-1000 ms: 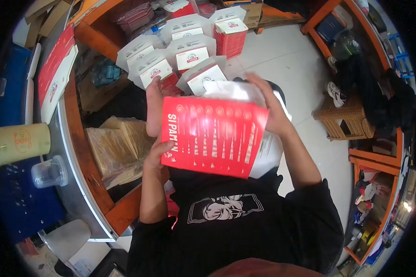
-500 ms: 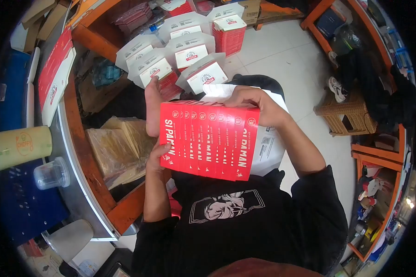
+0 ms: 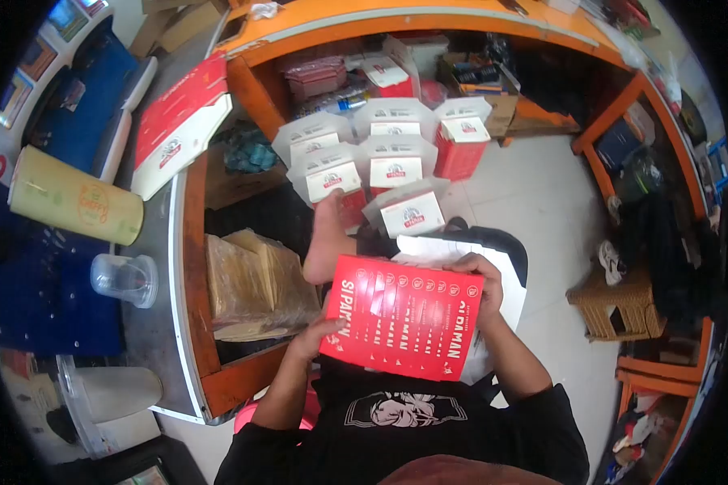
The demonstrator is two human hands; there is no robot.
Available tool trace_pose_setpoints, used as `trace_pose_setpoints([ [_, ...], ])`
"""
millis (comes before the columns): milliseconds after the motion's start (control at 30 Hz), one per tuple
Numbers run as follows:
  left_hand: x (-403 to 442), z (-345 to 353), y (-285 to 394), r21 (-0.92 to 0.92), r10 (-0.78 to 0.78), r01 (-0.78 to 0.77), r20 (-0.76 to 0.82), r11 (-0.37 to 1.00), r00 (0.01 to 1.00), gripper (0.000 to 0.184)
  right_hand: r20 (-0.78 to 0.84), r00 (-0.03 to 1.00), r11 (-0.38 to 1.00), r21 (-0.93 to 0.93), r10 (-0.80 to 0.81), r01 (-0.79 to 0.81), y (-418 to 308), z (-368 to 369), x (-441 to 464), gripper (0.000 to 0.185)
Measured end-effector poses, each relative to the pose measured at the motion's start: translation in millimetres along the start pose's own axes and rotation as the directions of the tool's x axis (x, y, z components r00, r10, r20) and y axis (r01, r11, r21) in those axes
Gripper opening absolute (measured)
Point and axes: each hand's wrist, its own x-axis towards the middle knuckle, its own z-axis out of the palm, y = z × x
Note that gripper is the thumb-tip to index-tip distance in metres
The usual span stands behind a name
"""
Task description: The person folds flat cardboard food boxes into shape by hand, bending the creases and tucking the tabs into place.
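A stack of red folded cartons (image 3: 404,323), printed "SIPAMAN" and overlapping one another in a row, is held between my two hands just in front of my torso. My left hand (image 3: 307,339) grips its left end, with the thumb on the red face. At the upper right corner, my right hand (image 3: 484,283) is wrapped round the other end; some of its fingers are hidden behind the cartons. A white sheet (image 3: 505,295) with print lies beneath the stack, over my lap. Beyond it, several stacks of red-and-white cartons (image 3: 396,171) stand on the floor.
My bare foot (image 3: 328,242) rests near the carton stacks. On the left, a grey tabletop (image 3: 160,242) holds a yellow cylinder (image 3: 77,194), a clear plastic cup (image 3: 125,279) and a flat red carton (image 3: 182,121). Wrapped brown bundles (image 3: 259,283) sit beneath it. A wicker stool (image 3: 619,307) stands right.
My right hand has moved from the top edge of the cartons to their right end. The cartons look more evenly lined up. The view has shifted, showing more of the orange table.
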Motion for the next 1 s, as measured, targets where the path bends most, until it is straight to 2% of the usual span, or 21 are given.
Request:
trace_pose_setpoints([
  [67,-3,-2,-6,0.024,0.014,-0.014,0.006,1.0,1.0,0.067,0.016,1.0,0.999,-0.052,-0.006,0.007,11,-3,6,0.034],
  [133,-5,0,4,0.075,-0.01,0.013,-0.029,0.997,1.0,0.069,0.077,0.993,0.989,0.115,0.084,-0.092,17,-5,11,0.036],
  [167,-4,2,9,0.04,0.021,-0.02,-0.022,0.999,1.0,0.072,0.114,0.985,0.97,0.193,0.126,-0.146,19,-7,13,0.038],
  [200,-7,17,25,0.004,0.052,-0.052,-0.015,0.999,0.999,0.075,0.107,0.988,0.979,0.16,0.113,-0.129,10,-6,16,0.042],
  [233,9,-1,41,0.259,0.302,-0.26,-0.137,0.93,0.944,0.069,0.105,0.99,0.986,0.128,0.089,-0.103,-7,0,23,0.047],
  [300,26,-12,80,0.548,0.629,-0.434,-0.23,0.714,0.743,0.058,0.077,0.997,0.997,0.07,0.015,-0.021,-16,1,30,0.054],
  [333,23,3,108,0.585,0.707,-0.474,-0.265,0.659,0.656,0.051,0.056,0.998,0.998,0.042,-0.043,0.04,-15,-6,33,0.056],
  [367,22,21,136,0.707,0.806,-0.465,-0.255,0.533,0.534,0.044,0.036,0.994,0.995,0.012,-0.099,0.099,-15,-14,35,0.058],
  [400,22,40,165,0.811,0.887,-0.428,-0.221,0.398,0.406,0.037,-0.007,0.996,0.995,-0.05,-0.085,0.085,-9,-25,36,0.057],
  [433,24,52,193,0.891,0.97,-0.412,-0.107,0.191,0.219,0.026,-0.012,0.997,0.994,-0.086,-0.075,0.074,-12,-33,37,0.057],
  [500,38,44,255,0.96,0.988,-0.239,0.13,-0.147,-0.085,0.023,-0.025,0.998,0.986,-0.16,-0.057,0.052,-20,-44,43,0.057],
  [533,36,49,286,0.986,0.986,-0.086,0.132,-0.141,-0.099,0.027,-0.052,0.993,0.971,-0.221,-0.103,0.089,-20,-46,47,0.052],
  [567,46,36,313,0.996,0.989,0.03,0.082,-0.079,-0.126,0.035,-0.053,0.996,0.971,-0.234,-0.065,0.051,-13,-51,46,0.052],
  [600,62,11,336,0.97,0.988,0.223,0.12,-0.095,-0.1,0.045,-0.054,0.998,0.969,-0.247,-0.027,0.013,-3,-57,45,0.051],
  [700,68,15,360,0.829,0.93,0.559,-0.191,-0.019,0.315,0.052,-0.059,0.998,0.925,-0.377,0.02,-0.041,1,-60,38,0.051],
  [733,64,18,365,0.833,0.912,0.553,-0.213,-0.019,0.352,0.053,-0.064,0.998,0.901,-0.431,0.026,-0.051,1,-59,37,0.052],
  [833,46,26,381,0.84,0.839,0.542,-0.28,-0.021,0.467,0.057,-0.096,0.994,0.923,-0.378,0.045,-0.079,5,-59,36,0.053],
  [867,44,14,384,0.883,0.858,0.469,-0.229,-0.016,0.459,0.06,-0.099,0.994,0.919,-0.386,0.047,-0.082,6,-58,36,0.053],
  [967,40,-11,407,0.923,0.768,0.381,-0.204,-0.056,0.607,0.059,-0.087,0.995,0.904,-0.421,0.048,-0.08,-1,-54,37,0.054],
  [1000,38,-5,405,0.918,0.766,0.387,-0.189,-0.084,0.615,0.057,-0.074,0.996,0.899,-0.432,0.048,-0.075,-3,-52,37,0.055],
])
